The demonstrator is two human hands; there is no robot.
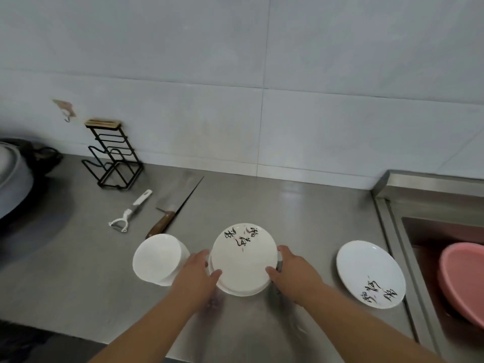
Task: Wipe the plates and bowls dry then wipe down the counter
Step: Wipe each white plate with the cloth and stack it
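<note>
1. The worktop (301,205) is brushed metal with a dull sheen.
2. The middle plate (242,260), right plate (366,271) and bowl (157,258) are glossy white, probably glazed ceramic.
3. The knife (167,218) has a brown wooden handle and a metal blade.
4. The peeler (131,212) looks like white plastic.
5. The basin (463,273) is smooth pink plastic.

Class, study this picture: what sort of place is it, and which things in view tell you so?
Probably a kitchen, perhaps commercial: a stainless steel counter beside a sink, a cleaver and peeler lying on it, and a decorated plate.

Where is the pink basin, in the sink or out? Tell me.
In the sink. The basin lies inside the sink well, below the counter level, at right.
</note>
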